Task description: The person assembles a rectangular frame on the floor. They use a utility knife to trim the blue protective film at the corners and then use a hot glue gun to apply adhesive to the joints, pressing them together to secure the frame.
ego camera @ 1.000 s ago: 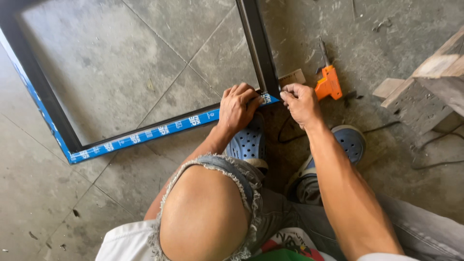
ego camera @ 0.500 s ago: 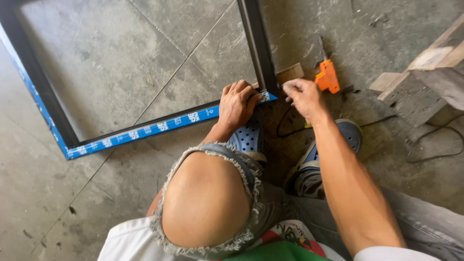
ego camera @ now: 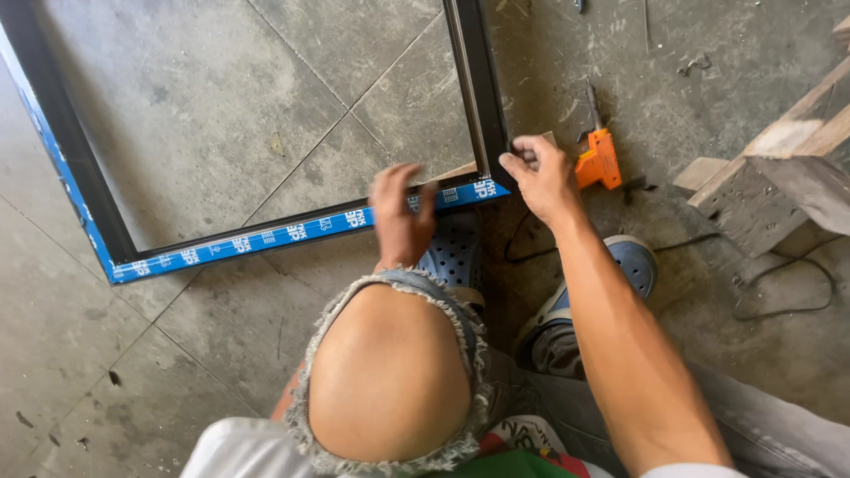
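A dark metal frame (ego camera: 478, 97) with blue protective film on its near rail (ego camera: 266, 239) lies flat on the concrete floor. My right hand (ego camera: 538, 177) grips the frame's near right corner, fingers curled on the upright rail. Blurred with motion, my left hand (ego camera: 400, 212) rests on the near rail a little left of that corner, fingers apart. My bare knee shows through torn jeans (ego camera: 390, 372) below the hands.
An orange power tool (ego camera: 598, 158) lies on the floor just right of the corner, its cable trailing toward my blue clogs (ego camera: 630, 265). Rough wooden blocks (ego camera: 779, 177) stand at the right edge. A small wood piece sits under the frame corner.
My left hand has slid left along the near rail, away from the corner. My right hand has moved up onto the corner. The view has shifted slightly.
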